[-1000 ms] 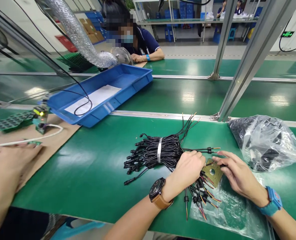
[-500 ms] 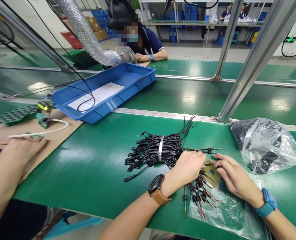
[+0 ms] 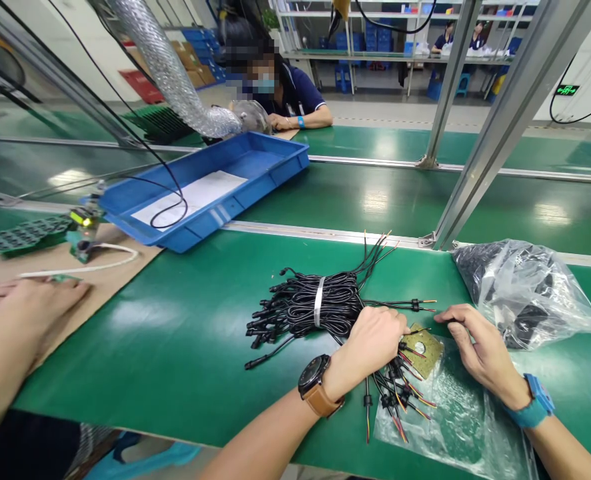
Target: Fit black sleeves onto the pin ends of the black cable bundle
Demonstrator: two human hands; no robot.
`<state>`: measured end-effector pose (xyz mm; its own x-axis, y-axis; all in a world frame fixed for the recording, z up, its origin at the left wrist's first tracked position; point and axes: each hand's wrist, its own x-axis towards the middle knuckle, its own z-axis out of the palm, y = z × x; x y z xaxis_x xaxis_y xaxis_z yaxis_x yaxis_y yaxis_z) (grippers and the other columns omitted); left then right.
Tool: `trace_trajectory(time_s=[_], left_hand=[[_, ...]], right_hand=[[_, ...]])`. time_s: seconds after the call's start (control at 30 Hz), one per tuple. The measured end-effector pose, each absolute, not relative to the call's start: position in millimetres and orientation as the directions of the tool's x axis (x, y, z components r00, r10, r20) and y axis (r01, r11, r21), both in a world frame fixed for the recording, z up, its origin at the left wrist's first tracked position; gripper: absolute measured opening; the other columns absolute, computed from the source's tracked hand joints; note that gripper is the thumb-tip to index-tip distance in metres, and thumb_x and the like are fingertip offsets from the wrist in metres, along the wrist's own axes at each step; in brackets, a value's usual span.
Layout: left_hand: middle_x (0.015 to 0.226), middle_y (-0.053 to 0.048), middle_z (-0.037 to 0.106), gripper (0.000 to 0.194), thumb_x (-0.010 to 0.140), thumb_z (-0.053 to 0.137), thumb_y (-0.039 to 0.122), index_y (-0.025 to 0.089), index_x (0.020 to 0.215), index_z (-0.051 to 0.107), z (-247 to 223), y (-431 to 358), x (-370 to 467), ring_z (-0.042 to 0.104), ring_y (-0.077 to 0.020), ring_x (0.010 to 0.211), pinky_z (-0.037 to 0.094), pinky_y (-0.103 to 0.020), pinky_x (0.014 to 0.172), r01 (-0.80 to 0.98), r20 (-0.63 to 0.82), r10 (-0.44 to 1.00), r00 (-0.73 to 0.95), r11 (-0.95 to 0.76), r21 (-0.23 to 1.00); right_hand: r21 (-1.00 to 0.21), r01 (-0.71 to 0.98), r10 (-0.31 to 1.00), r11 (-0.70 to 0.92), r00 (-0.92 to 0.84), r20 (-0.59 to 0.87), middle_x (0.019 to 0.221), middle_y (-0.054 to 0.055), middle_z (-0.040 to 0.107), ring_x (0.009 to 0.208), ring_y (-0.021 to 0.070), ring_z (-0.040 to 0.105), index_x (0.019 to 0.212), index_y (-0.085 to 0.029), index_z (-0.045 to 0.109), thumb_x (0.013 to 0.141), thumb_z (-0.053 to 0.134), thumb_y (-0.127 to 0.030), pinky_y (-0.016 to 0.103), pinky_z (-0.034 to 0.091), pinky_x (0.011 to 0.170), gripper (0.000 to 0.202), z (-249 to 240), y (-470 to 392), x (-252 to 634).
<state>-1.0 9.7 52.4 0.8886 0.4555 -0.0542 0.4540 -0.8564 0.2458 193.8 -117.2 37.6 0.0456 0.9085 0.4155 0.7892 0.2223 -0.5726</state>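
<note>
A bundle of black cables, tied with a white band, lies on the green bench, its connectors towards the left. My left hand is closed over the cables at the bundle's right side, and one thin black wire end sticks out past its fingertips. Beneath that wire rests a tan square plate with a round hole. Bared red and yellow wire ends with black collars fan out below the hand. My right hand is apart to the right, thumb and forefinger pinched on a small dark piece, too small to name.
A clear bag of black parts stands at the right; a flat plastic bag lies under the plate. Behind are a blue tray and a metal post. A co-worker's hand works at the left; another person sits opposite.
My right hand has drawn back to the right, away from my left hand and the wire end, uncovering the plate. My left hand keeps its hold. The view has shifted slightly.
</note>
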Motion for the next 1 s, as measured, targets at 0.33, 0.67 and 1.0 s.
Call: trace_trajectory(time_s=[0.33,0.67,1.0], left_hand=[[0.078,-0.012,0.074,0.033,0.102,0.05,0.03,0.015,0.08,0.07,52.9,10.1,2.1,0.071,-0.0261,0.072,0.038,-0.032,0.058,0.495,-0.081,0.49,0.868,-0.841,0.216],[0.083,-0.003,0.072,0.018,0.103,0.05,0.029,0.017,0.097,0.062,59.1,10.8,-5.6,0.07,-0.0218,0.077,0.041,-0.029,0.063,0.442,-0.032,0.465,0.884,-0.815,0.374],[0.093,-0.003,0.072,0.008,0.096,0.059,0.019,0.018,0.102,0.064,52.7,-8.8,-1.0,0.066,-0.0158,0.081,0.047,-0.026,0.072,0.073,0.344,0.393,0.853,-0.742,0.667]], right_hand=[[-0.511,0.807,0.935,0.297,-0.136,0.328,0.114,0.01,0.069,0.116,0.0251,0.061,0.109,-0.022,0.057,0.104,0.043,-0.02,0.043,0.055,0.093,0.015,34.8,-115.1,183.5],[-0.59,0.792,0.882,0.154,0.159,0.444,0.094,0.007,0.068,0.085,0.0193,0.066,0.106,-0.021,0.061,0.103,0.05,-0.023,0.031,0.053,0.076,0.012,40.8,-118.1,196.2],[-0.928,0.369,0.957,-0.055,0.283,0.056,0.096,0.007,0.069,0.081,0.0183,0.065,0.11,-0.019,0.066,0.099,0.057,-0.046,0.029,0.055,0.074,0.031,36.7,-120.9,195.1]])
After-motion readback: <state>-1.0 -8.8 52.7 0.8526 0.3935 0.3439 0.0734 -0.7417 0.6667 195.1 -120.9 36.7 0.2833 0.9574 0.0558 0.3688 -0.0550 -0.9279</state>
